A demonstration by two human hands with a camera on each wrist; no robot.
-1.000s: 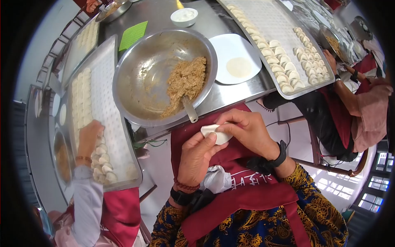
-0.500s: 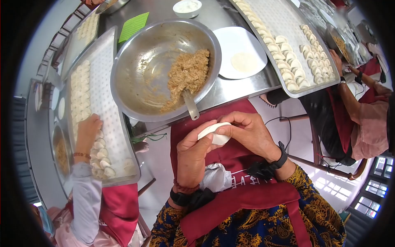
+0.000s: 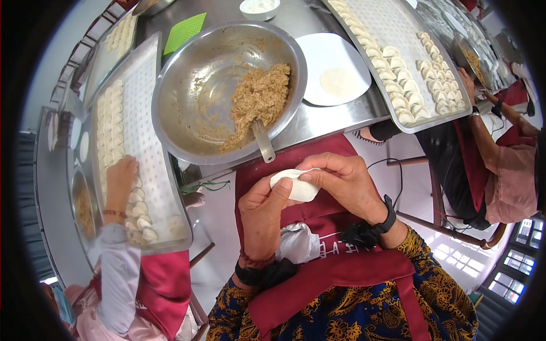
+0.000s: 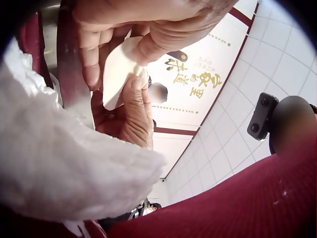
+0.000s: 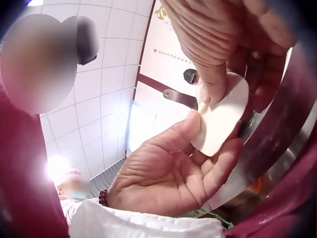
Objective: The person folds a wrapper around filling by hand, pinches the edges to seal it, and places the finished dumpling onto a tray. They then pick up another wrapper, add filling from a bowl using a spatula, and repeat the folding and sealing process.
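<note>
My left hand and right hand have free room over my lap. Ahead, the bowl and its jutting spoon handle block reach. Left: tray, another person's hand. Right: open floor.

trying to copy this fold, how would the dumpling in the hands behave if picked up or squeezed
Probably soft and floppy: the dumpling bends where the left hand and right hand pinch its edge. Likely light: a pinch alone carries it. Perhaps fragile: its thin edge might tear if squeezed hard.
</note>
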